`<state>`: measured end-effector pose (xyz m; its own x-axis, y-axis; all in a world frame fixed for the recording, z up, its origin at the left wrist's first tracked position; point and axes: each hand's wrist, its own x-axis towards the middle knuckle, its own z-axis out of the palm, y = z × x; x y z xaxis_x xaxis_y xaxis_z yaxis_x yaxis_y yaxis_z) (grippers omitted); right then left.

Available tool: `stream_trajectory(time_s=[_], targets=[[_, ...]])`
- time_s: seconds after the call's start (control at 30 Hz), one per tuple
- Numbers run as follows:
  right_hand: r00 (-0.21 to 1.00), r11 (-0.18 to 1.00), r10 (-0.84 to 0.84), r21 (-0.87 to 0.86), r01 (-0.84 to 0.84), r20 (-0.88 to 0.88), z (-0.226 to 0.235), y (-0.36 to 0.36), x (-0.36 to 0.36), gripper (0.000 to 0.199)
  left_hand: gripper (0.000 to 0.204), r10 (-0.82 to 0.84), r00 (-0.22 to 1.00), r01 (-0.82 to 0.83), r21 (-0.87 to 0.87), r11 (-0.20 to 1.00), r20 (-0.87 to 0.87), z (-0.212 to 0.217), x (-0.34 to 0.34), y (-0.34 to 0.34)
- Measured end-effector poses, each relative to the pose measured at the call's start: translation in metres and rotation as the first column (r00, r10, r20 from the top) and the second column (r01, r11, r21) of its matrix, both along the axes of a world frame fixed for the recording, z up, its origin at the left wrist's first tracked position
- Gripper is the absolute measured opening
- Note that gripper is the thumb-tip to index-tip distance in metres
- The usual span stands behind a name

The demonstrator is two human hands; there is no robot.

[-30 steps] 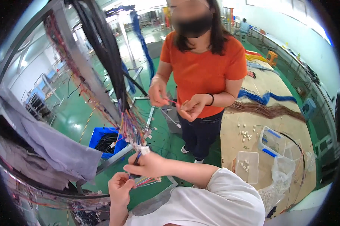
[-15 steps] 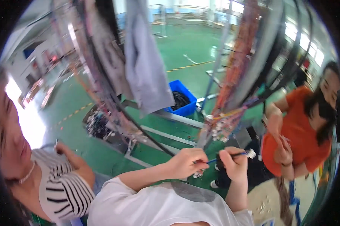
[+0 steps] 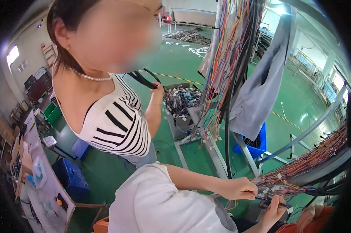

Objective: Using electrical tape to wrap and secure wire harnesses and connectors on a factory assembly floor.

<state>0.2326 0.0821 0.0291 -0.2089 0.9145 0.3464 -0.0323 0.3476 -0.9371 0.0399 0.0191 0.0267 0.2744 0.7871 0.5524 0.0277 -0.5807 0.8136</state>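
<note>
- Wires [image 3: 299,171] in a coloured bundle lie low on the right, their loose ends between both hands.
- Left hand [image 3: 240,189] is closed, pinching a thin blue wire [image 3: 263,199]; right hand [image 3: 274,207] is curled round its far end.
- Since a moment ago the view has swung left — the person in orange is gone, a striped top [image 3: 115,124] is close by.
- Hands are on the same wire as before, so work goes on.
- Green floor [image 3: 175,66], grey cloth [image 3: 261,93] — a workshop.

Glossy green floor [image 3: 175,66], plastic-coated coloured wires [image 3: 299,171], matt grey cloth [image 3: 261,89], metal frame [image 3: 218,159]
</note>
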Motion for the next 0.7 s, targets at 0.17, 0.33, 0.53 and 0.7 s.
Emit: stream_trajectory(time_s=[0.17, 0.33, 0.53, 0.7], targets=[[0.999, 0.998, -0.007, -0.070, 0.003, -0.048, -0.005, 0.007, -0.013, 0.020, 0.009, -0.021, 0.995, 0.002, -0.201, 0.979, -0.093, -0.014, -0.018, -0.002], [0.989, 0.980, 0.136, -0.155, -0.125, 0.058, 0.014, -0.011, -0.030, 0.014, 0.044, -0.271, 0.946, 0.320, -0.625, 0.711, 0.177, -0.028, -0.017, 0.000], [0.882, 0.928, 0.287, 0.121, -0.353, 0.374, 0.015, -0.020, -0.051, 0.014, 0.056, -0.094, 0.701, 0.713, -0.699, 0.055, 0.707, -0.009, -0.008, 0.008], [0.889, 0.906, 0.125, 0.315, -0.284, 0.441, 0.018, -0.019, -0.052, 0.017, 0.028, 0.083, 0.720, 0.619, -0.691, 0.373, 0.689, -0.005, -0.007, 0.013]])
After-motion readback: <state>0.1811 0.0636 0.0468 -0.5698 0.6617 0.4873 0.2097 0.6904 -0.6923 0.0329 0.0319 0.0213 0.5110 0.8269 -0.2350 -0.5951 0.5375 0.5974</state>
